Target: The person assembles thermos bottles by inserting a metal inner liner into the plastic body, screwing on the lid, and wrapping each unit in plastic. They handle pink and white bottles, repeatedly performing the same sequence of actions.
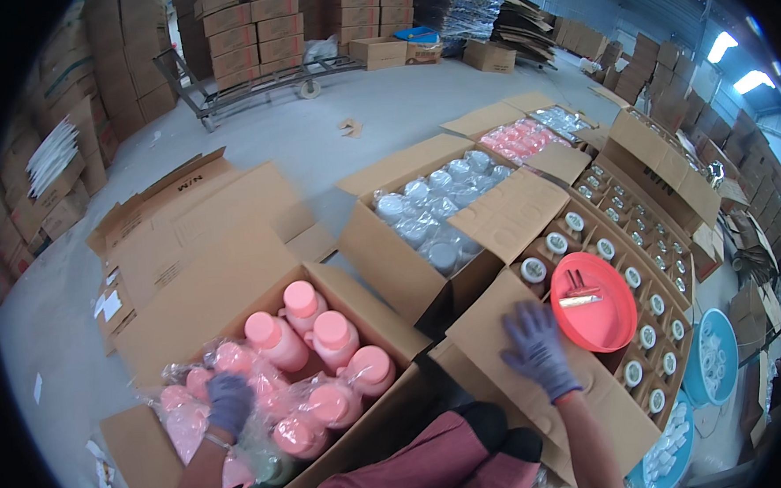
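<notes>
My left hand (230,403), in a grey-purple glove, reaches into an open carton (404,325) of pink bottles (272,340). Its fingers are curled down among the bottles and clear plastic bags (265,379); what they grip is hidden. Several bottles stand bare at the carton's far end, while others are bagged. My right hand (540,349), gloved alike, lies with fingers spread on a cardboard flap (492,323), holding nothing. Just beyond it, a round pink tray (611,328) with a few small objects in it rests on a carton of white-capped containers (647,337).
Ahead, another carton (382,253) holds clear-bagged pieces with round pale tops. Flattened cardboard (212,209) lies on the floor to the left. Blue tubs (712,355) of white parts stand at the right. A cart (276,89) and stacked boxes (256,30) are at the back.
</notes>
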{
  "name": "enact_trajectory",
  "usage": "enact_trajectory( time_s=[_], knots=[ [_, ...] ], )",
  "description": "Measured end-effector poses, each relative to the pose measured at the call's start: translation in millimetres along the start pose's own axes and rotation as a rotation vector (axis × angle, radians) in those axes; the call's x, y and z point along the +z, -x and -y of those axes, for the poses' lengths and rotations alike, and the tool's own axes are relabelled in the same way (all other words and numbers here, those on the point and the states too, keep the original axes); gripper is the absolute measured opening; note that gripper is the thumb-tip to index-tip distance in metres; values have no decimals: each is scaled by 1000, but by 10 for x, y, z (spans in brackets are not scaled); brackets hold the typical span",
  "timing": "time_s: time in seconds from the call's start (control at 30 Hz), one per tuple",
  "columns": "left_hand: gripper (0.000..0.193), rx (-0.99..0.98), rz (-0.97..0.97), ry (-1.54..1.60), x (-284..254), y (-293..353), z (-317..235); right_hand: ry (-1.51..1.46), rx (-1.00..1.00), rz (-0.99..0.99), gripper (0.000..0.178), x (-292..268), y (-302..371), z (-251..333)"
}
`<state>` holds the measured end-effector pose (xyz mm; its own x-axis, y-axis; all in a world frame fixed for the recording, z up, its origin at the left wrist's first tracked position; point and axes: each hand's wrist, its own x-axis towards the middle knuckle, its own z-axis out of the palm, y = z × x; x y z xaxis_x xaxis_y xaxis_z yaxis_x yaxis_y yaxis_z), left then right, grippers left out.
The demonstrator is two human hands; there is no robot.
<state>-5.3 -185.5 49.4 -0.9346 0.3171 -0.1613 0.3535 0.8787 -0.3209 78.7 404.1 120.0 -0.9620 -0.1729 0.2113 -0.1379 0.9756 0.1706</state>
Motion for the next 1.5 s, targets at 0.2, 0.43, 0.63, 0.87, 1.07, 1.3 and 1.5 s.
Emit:
enact_trajectory(
  time_s=[0.2, 0.43, 0.63, 0.87, 1.07, 1.3, 1.5],
  knots=[
    [33, 543, -466, 678, -1027, -2252, -2313, 228, -30, -65, 55, 621, -28, 50],
    [39, 409, -362, 408, -699, -3585, -3829, 355, -62, -12, 45, 661, -17, 1],
    [10, 336, -373, 431, -428, -3072, -3707, 358, -59, 46, 48, 629, -7, -64],
    [15, 323, -234, 455, -94, -1955, -3268, 226, -45, -47, 50, 671, -33, -13],
    [21, 427, -230, 537, 11, -1222, -2630, 107, -15, -32, 54, 556, -83, 45],
    [16, 479, -221, 531, 185, -470, -1996, 45, -11, -63, 56, 573, -13, 32],
    [23, 438, -50, 731, 217, -73, -1585, 15, 33, -72, 58, 588, 32, 117]
  ],
)
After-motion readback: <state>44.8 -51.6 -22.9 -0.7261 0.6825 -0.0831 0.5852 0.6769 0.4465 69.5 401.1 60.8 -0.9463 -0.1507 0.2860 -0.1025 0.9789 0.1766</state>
